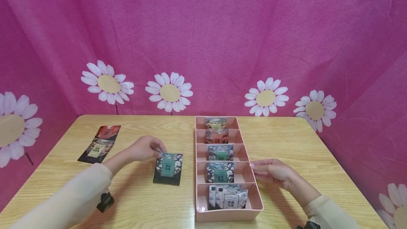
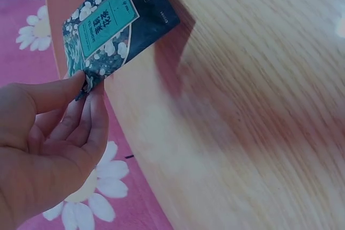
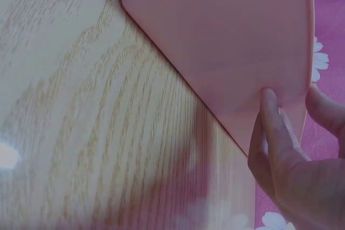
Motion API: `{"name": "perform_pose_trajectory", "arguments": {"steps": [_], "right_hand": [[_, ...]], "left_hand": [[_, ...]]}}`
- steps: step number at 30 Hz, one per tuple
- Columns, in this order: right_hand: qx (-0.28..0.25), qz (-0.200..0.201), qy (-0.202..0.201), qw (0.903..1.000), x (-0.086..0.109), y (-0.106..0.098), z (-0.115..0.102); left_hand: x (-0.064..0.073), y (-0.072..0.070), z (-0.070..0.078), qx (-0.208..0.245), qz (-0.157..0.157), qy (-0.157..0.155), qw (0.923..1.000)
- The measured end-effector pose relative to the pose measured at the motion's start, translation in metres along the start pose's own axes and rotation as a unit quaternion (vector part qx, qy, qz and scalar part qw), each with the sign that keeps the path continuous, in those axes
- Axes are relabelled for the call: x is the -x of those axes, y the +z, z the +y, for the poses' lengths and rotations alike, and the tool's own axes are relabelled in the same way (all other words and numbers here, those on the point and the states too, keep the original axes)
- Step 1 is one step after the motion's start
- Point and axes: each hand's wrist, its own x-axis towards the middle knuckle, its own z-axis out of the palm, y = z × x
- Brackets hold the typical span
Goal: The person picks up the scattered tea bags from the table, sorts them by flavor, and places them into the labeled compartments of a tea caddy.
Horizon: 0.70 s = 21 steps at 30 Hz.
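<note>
My left hand pinches a dark sachet by its top corner, between thumb and fingers. White flowers and a green label cover the sachet's front. In the left wrist view the same sachet tilts over the wood, casting a shadow. My right hand is at the right side of a long pink divided box. Up close, a fingertip of that hand touches the box's outer wall, with the thumb at the rim. Matching green-label sachets stand in the box's second compartment from the front.
White-grey sachets fill the front compartment; bluish, red and yellow-label ones stand farther back. On the wooden table, a yellow-label sachet and a red one overlap at left. A pink flowered cloth hangs behind.
</note>
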Motion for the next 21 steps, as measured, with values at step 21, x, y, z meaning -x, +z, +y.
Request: {"name": "perform_pose_trajectory", "arguments": {"steps": [21], "right_hand": [[0.011, 0.009, 0.006, 0.9999, 0.001, 0.001, -0.002]], "left_hand": [[0.026, -0.013, 0.044, -0.039, 0.028, 0.042, 0.9980]]}}
